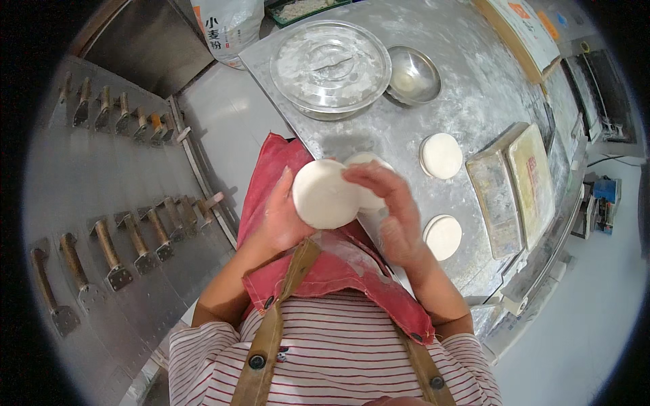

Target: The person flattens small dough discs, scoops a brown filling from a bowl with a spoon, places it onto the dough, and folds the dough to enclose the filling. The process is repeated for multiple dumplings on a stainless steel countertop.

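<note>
A thick white dough disc (325, 194) rests in my left hand (279, 221), with the thumb along its left edge. My right hand (393, 210) is blurred and curved, its fingertips at the disc's right edge; whether they touch it cannot be told. Partly hidden behind that hand, another pale dough round (370, 167) lies by the near edge of the floured steel table (376, 129). Farther right on the tabletop lie an upper dough round (441, 156) and a lower dough round (443, 237), each apparently stacked on another.
A floured lid (330, 68) covers a wide basin beside a steel bowl (414, 75). A dusty plastic container (495, 203) with its pale lid (530, 188) sits at right. Metal drawers or doors with handles (106, 248) stand left; a flour sack (228, 30) stands beyond the table's corner.
</note>
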